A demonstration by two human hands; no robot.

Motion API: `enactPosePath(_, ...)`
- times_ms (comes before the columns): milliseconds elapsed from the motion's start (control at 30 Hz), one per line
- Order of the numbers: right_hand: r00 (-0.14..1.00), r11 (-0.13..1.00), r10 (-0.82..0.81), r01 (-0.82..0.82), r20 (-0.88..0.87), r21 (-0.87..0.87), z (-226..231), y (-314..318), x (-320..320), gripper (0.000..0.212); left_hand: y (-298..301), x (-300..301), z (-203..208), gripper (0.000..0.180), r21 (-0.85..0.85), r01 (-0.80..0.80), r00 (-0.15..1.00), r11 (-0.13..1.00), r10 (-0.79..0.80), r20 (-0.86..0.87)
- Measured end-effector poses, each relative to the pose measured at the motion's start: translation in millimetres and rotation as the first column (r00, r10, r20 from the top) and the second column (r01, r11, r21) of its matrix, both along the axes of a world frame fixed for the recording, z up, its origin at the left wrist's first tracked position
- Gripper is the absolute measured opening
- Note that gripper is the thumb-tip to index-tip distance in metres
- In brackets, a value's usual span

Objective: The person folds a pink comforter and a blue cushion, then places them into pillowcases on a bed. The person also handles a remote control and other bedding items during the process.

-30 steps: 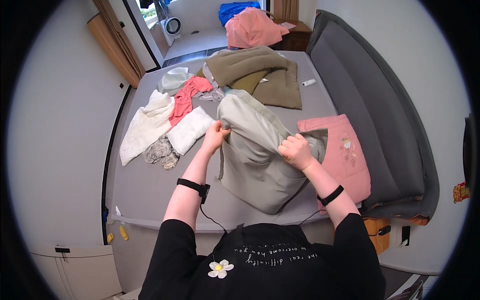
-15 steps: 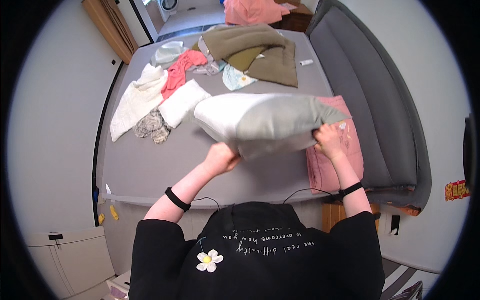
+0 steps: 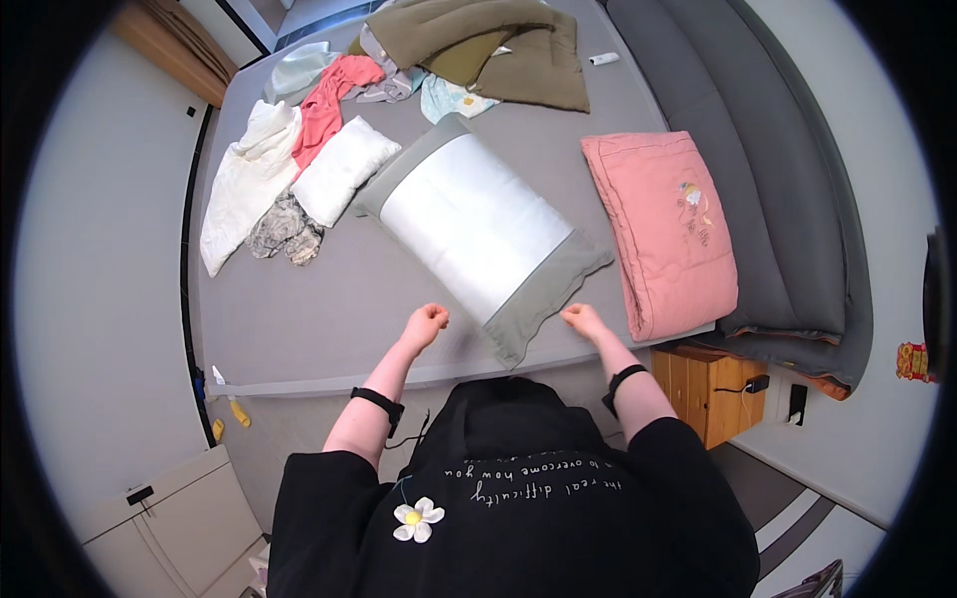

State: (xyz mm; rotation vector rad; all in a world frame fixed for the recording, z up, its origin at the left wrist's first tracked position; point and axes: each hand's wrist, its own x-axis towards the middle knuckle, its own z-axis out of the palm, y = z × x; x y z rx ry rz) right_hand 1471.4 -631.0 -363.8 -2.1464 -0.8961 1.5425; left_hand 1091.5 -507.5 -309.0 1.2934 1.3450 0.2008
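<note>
A large pillow point(image 3: 478, 219) with a white middle and grey-green ends lies slantwise on the grey bed sheet point(image 3: 299, 329). My left hand point(image 3: 427, 325) is just off its near left side, fingers curled in, with nothing seen in them. Close to the pillow's near grey end is my right hand point(image 3: 583, 321), its fingers pressed together; a narrow gap seems to part them from the fabric. On the right lies a folded pink quilt point(image 3: 663, 234) with a small embroidered figure.
A small white pillow point(image 3: 346, 171), a white cloth point(image 3: 251, 184), a coral garment point(image 3: 331, 105) and a furry grey bundle point(image 3: 286, 230) lie at left. An olive quilt point(image 3: 538, 65) is at the far end. A grey padded headboard point(image 3: 738, 149) borders the right; below stands a wooden cabinet point(image 3: 688, 394).
The pillow, held up in both hands before, now lies flat and turned on the bed. Both hands have come off it and drawn closer together. The view has shifted, showing the whole pink quilt.
</note>
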Motion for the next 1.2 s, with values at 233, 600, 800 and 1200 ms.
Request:
enactPosePath(233,0.802,0.835,-0.508,0.370,-0.313,-0.408,-41.5,-0.4,-87.3,0.098,-45.7,-22.7,-37.9,0.020,-0.310,-0.112,0.992,0.944,0.122,0.012)
enactPosePath(600,0.408,0.564,-0.821,0.690,-0.400,-0.454,-110.3,70.8,-119.6,0.070,-32.3,-37.0,-25.6,0.028,-0.409,-0.351,0.924,0.842,0.381,-0.008)
enactPosePath(800,0.485,0.682,-0.637,0.717,-0.598,-0.145,-32.8,100.5,-106.3,0.047,6.6,-6.7,-36.7,0.077,-0.414,-0.416,0.886,0.809,0.464,0.018)
enactPosePath(1200,0.973,0.803,-0.084,0.195,-0.216,0.564,231.5,28.5,-22.1,0.049,46.6,123.4,27.8,0.049,-0.884,-0.037,0.344,0.465,0.837,0.426)
